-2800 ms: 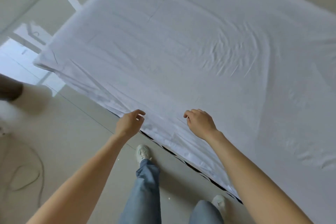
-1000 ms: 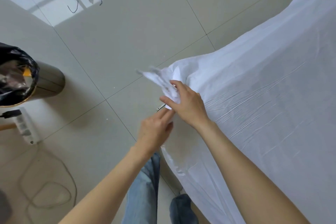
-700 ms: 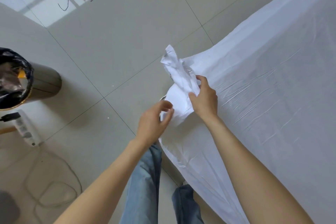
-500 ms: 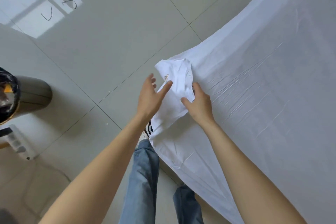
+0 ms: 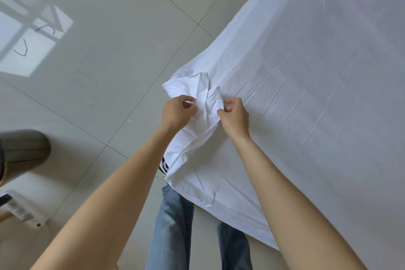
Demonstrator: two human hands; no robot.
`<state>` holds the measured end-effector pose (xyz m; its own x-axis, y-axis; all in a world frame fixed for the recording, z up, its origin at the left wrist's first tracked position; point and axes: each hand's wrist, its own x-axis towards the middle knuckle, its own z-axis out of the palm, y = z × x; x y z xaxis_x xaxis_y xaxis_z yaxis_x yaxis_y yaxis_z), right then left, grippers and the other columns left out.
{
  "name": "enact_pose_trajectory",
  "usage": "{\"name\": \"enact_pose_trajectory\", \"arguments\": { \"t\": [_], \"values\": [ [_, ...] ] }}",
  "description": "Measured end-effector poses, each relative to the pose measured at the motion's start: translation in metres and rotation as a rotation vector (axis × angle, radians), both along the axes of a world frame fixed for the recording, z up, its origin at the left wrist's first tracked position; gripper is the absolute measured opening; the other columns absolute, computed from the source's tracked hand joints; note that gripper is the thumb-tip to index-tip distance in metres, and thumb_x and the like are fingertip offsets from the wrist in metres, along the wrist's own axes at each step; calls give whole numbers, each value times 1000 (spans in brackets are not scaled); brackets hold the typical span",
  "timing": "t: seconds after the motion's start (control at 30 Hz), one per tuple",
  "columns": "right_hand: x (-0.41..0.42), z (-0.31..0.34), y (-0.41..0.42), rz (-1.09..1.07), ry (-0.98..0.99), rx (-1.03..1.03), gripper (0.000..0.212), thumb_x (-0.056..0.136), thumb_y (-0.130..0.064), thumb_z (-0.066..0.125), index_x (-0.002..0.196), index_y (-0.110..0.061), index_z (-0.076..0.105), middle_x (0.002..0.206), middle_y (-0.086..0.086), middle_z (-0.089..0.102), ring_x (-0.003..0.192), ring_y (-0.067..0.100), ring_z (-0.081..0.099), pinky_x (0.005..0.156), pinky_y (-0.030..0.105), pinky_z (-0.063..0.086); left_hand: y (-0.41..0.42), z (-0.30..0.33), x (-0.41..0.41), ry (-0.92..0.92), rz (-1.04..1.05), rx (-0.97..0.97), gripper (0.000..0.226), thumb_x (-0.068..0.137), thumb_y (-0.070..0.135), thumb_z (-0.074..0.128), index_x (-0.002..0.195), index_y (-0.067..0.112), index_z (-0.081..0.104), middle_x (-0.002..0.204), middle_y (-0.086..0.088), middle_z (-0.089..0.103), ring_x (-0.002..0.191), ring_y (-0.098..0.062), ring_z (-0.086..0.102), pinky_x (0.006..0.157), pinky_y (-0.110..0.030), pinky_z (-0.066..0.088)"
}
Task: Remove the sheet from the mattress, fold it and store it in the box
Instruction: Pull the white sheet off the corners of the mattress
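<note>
- Head view, looking down: white sheet covers the mattress, filling the right and upper right of the frame; fine creases run across its top surface.
- Near corner of the sheet is pulled up off the mattress and bunched into a crumpled peak between the two hands.
- Left hand pinches the left side of the bunched corner, thumb and fingers curled round the cloth.
- Right hand pinches the right side of the same bunch; a thin fold of cloth stands up between thumb and forefinger, remaining fingers curled in.
- Hands sit close together, with only the gathered cloth between them.
- Below the lifted corner a small dark patch with white stripes shows at the mattress edge; what it is cannot be told.
- Sheet hangs down the near side of the mattress toward the person's legs in blue jeans.
- Glossy tiled floor takes up the left half, with a bright window reflection at upper left.
- Round bin at the left edge; white power strip on the floor just below it.
</note>
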<state>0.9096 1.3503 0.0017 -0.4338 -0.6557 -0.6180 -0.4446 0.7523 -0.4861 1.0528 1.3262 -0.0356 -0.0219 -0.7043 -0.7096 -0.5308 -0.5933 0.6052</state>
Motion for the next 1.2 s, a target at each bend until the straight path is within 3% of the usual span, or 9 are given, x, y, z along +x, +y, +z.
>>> {"name": "enact_pose_trajectory", "arguments": {
  "t": [0.13, 0.27, 0.37, 0.47, 0.67, 0.77, 0.87, 1.03, 1.2],
  "values": [
    [0, -5, -6, 15, -59, -18, 16, 84, -27, 62, 98, -19, 58, 75, -7, 64, 79, 20, 65, 78, 35, 51, -8, -2, -6, -116, -144, -31, 51, 72, 58, 67, 106, 22, 55, 93, 13, 63, 84, -11, 61, 77, -30, 48],
    [-1, -4, -8, 61, 18, -4, 9, 88, -21, 51, 82, -16, 54, 79, 2, 66, 80, 24, 62, 72, 33, 47, -14, 4, -8, -197, -127, -121, 28, 78, 26, 63, 105, 24, 61, 87, 12, 65, 75, -8, 60, 59, -21, 40],
    [-6, 7, -10, -148, -98, -56, 3, 89, -12, 50, 88, -10, 51, 80, 3, 59, 73, 21, 63, 72, 38, 53, -13, 24, 4, 46, 94, -197, 27, 81, 14, 54, 104, 22, 66, 74, 10, 57, 61, 1, 51, 59, -16, 37],
    [-6, 27, -12, -212, -221, -197, 15, 86, 0, 51, 96, -11, 50, 82, 4, 63, 59, 6, 61, 59, 25, 55, -1, 54, 10, 230, 61, -300, 36, 86, 4, 49, 117, 17, 63, 87, 4, 57, 74, 2, 53, 72, -10, 42],
    [-3, 54, -8, -99, -236, -297, 24, 84, -3, 53, 102, -19, 54, 89, -2, 67, 72, 12, 66, 69, 37, 58, 19, 64, -5, 187, -299, -398, 43, 89, 14, 44, 128, 27, 54, 80, 7, 45, 76, -8, 49, 82, -35, 49],
    [-6, 59, -2, -78, -201, -337, 17, 83, -6, 54, 96, -17, 56, 87, -1, 67, 78, 17, 66, 72, 43, 57, 23, 67, -13, 219, -294, -426, 41, 93, 19, 51, 133, 27, 49, 82, 11, 45, 79, -3, 48, 83, -25, 46],
    [-10, 62, 2, -53, -189, -363, 7, 85, -15, 56, 91, -15, 58, 84, -4, 66, 80, 19, 65, 75, 47, 54, 26, 68, -18, 223, -371, -451, 58, 83, 34, 65, 136, 26, 43, 84, 13, 45, 78, -2, 47, 79, -16, 44],
    [-19, 67, -4, 22, 11, -262, 42, 76, -50, 70, 97, -18, 54, 76, -10, 63, 77, 14, 61, 73, 34, 50, 29, 63, -31, 47, -582, -622, 51, 71, -2, 54, 121, 9, 56, 79, -5, 51, 64, -23, 49, 55, -41, 50],
    [-43, 61, -9, 89, 175, -215, 30, 83, -13, 55, 113, -18, 55, 74, -3, 60, 79, 26, 62, 75, 34, 47, 38, 60, -35, -52, -633, -682, 51, 68, -2, 55, 116, 14, 59, 80, -8, 53, 65, -28, 52, 47, -30, 44]
  ]
}}
